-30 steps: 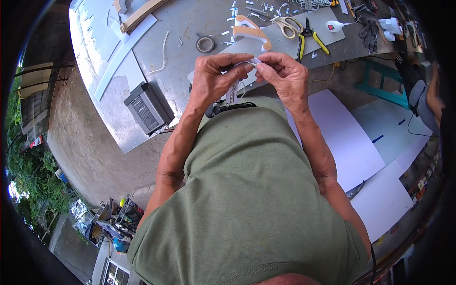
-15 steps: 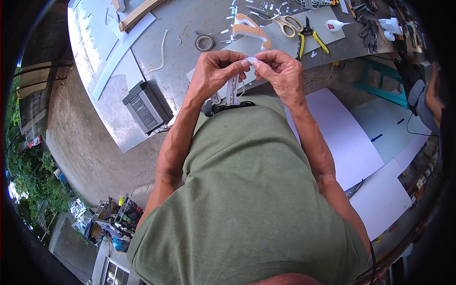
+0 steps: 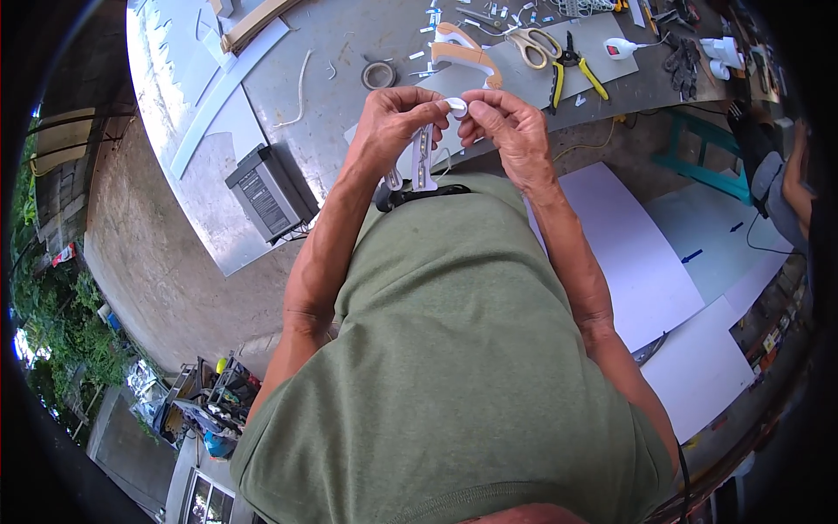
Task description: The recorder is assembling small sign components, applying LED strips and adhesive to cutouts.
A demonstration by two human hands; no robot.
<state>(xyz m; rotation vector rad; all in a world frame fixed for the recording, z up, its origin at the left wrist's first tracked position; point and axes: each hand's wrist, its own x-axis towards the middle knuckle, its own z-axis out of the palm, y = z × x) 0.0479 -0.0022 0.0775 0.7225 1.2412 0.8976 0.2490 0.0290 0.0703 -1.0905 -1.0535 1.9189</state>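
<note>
My left hand [image 3: 389,127] is closed, thumb and fingers pinching a small white curved piece [image 3: 457,106] over the near edge of the workbench. On its other side, my right hand [image 3: 517,133] has thumb and forefinger at the piece's right edge, the other fingers curled below. Under my left hand hangs a white channel-shaped part with a row of LEDs [image 3: 423,162], close to my waist. My left hand hides its upper end, so I cannot tell whether the two are joined. A thin white wire [image 3: 448,162] loops beside it.
On the bench [image 3: 349,52] lie a tape roll [image 3: 379,76], an orange-and-white curved part [image 3: 463,54], scissors [image 3: 532,48] and yellow-handled pliers [image 3: 576,70]. A grey box-shaped unit [image 3: 269,196] sits at the left edge. White sheets [image 3: 620,253] and a teal stool [image 3: 703,157] stand right; another person [image 3: 781,188] is beyond.
My hands have shifted slightly left and up. The right fingers have loosened and turned, so more of the white curved piece shows between the hands.
</note>
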